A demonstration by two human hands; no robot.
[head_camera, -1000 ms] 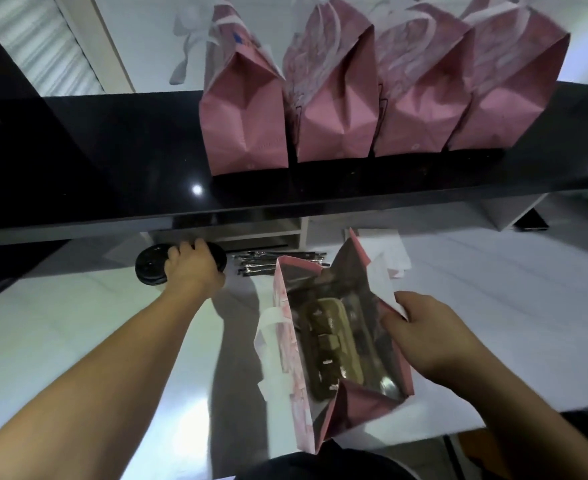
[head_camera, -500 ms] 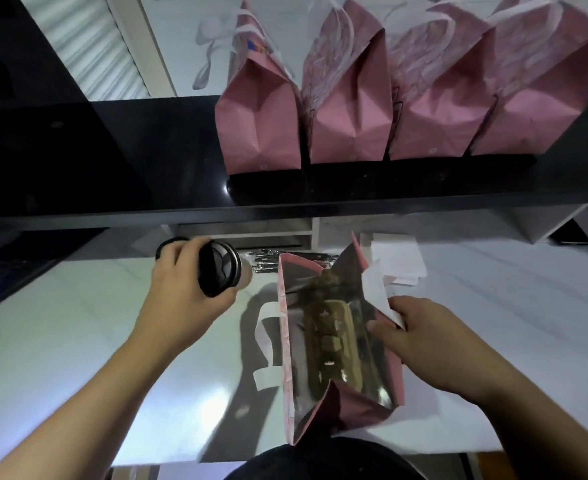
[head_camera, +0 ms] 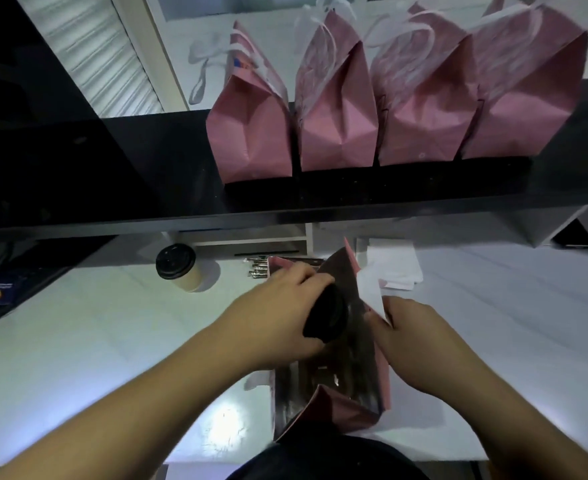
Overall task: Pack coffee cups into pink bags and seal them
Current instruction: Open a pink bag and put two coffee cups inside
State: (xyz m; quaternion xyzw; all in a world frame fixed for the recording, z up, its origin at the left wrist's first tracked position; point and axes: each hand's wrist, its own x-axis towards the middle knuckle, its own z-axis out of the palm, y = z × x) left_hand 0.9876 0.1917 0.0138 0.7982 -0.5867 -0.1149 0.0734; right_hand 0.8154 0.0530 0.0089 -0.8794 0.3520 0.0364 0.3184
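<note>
Coffee cup (head_camera: 327, 315) with a black lid sat in the left hand (head_camera: 282, 317), whose fingers curled round its body, a tight grip, with the lid end pointing toward the right. It was held over the mouth of the open pink bag (head_camera: 337, 382), which stood on the white table (head_camera: 493, 323) close in front of the person. The right hand (head_camera: 420, 344) pinched the bag's right edge near its white tab, thumb and fingers closed on the paper, keeping the mouth wide. The bag's inside looked silvery and dark; what lay at its bottom could not be made out.

Counted: two cups in view, the one in the grip and a second cup (head_camera: 178, 268), pale with a black lid, standing upright on the table to the left, well apart from the bag. Five pink bags in all: the open one, and four closed bags (head_camera: 341, 129) with white handles in a row, side by side, on the black shelf (head_camera: 147, 181) above.

Some small metal pieces (head_camera: 257, 266) lay just behind the open bag, and white papers (head_camera: 393, 268) lay to its right. White slatted blinds (head_camera: 88, 53) showed at upper left.
</note>
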